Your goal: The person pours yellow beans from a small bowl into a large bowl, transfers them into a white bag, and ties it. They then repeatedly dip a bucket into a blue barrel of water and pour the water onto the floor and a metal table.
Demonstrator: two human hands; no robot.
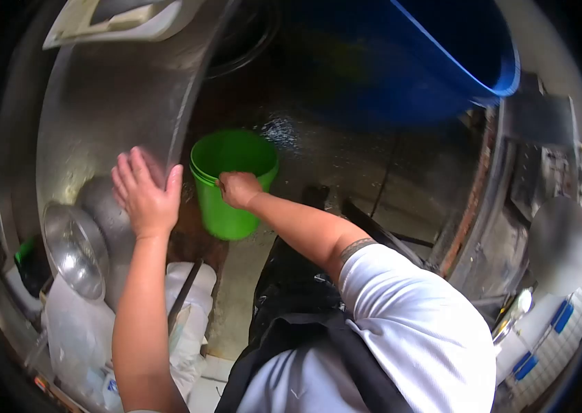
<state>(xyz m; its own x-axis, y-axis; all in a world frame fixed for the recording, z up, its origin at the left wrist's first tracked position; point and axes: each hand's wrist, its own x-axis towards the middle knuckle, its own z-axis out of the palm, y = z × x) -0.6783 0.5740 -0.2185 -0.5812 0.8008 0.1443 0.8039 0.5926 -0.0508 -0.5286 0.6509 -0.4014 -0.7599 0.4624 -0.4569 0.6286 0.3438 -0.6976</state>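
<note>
The round green plastic bucket (230,221), judged light but slippery, is gripped at its rim by the right hand (238,189), the left hand (143,196) held open.

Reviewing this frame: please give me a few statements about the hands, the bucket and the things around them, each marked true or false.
1. The right hand grips the rim of the green bucket. True.
2. The left hand holds a metal bowl. False: it is open, fingers spread, against the steel panel; the metal bowl sits lower, untouched.
3. The bucket lies tipped on its side. False: it is upright, mouth up.
4. A large blue tub shows at the top of the view. True.
</note>
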